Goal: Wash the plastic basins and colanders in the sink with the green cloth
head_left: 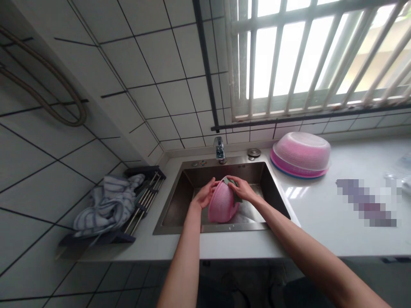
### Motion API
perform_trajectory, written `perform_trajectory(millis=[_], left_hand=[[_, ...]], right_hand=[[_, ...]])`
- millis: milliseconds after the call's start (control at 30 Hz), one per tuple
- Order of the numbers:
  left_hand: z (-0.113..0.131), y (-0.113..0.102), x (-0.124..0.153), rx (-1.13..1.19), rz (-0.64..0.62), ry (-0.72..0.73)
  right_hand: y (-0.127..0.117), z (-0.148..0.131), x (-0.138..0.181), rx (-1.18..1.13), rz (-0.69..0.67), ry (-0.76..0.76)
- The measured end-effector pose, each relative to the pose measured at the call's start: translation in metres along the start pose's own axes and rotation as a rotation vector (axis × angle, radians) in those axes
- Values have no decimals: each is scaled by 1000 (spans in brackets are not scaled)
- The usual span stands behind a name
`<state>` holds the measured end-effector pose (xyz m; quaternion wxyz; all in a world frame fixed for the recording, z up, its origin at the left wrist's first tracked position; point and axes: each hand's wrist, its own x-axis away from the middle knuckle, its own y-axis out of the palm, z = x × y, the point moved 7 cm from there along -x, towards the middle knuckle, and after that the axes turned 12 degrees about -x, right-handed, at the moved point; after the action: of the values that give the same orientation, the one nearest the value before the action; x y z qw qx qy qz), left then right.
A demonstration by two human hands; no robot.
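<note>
One pink mesh basket [220, 205], tilted within the steel sink [173, 205], close to the near edge, between left hand [205, 196] and right hand [242, 188]. Left hand laid along the left outer wall, fingers lightly bent toward the far rim; whether truly gripping or only bracing, cannot tell. Right hand closed on a green cloth [238, 198] at the far right part of the rim.

Chief risk, as judged: a slip of the basket leftward under any push from the right, given so light-looking a hold and, probably, wet plastic. Likely result: a drop to the sink floor, or a knock against the near edge. Also possible: a snag of cloth in the mesh or on the rim, with the basket dragged askew. From too hard a squeeze, perhaps a bent rim. From too wide a swing toward the far side, contact with the faucet [220, 150]. Less exposed: the upturned bowls [300, 152] just beyond the far right corner, and the striped towel [112, 203] well to the left.
</note>
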<state>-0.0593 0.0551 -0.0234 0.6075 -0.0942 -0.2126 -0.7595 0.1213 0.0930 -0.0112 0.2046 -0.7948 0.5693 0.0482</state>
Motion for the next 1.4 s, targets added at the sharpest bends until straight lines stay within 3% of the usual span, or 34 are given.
perform_trajectory(millis=[200,300,533,733,967,1067,1267,1333,1400], left_hand=[[0,5,-1,53,-18,-40],[1,1,-1,52,45,-24],[23,-19,6,35,309,282],[20,-23,1,-56,465,304],[12,-23,-5,-140,423,254],[11,-27,-6,-138,439,248],[16,-35,-3,-193,525,311],[17,-34,-2,-216,533,322],[17,-31,-1,-221,524,310]], right_hand=[[34,-48,15,24,-183,-246],[46,-64,22,126,-225,-357],[57,-81,33,354,-325,-527],[46,-82,23,351,-316,-532],[-8,-46,-2,190,-26,-299],[2,-48,3,252,-30,-308],[57,-84,26,384,-312,-554],[52,-84,22,353,-311,-553],[32,-74,12,280,-224,-492]])
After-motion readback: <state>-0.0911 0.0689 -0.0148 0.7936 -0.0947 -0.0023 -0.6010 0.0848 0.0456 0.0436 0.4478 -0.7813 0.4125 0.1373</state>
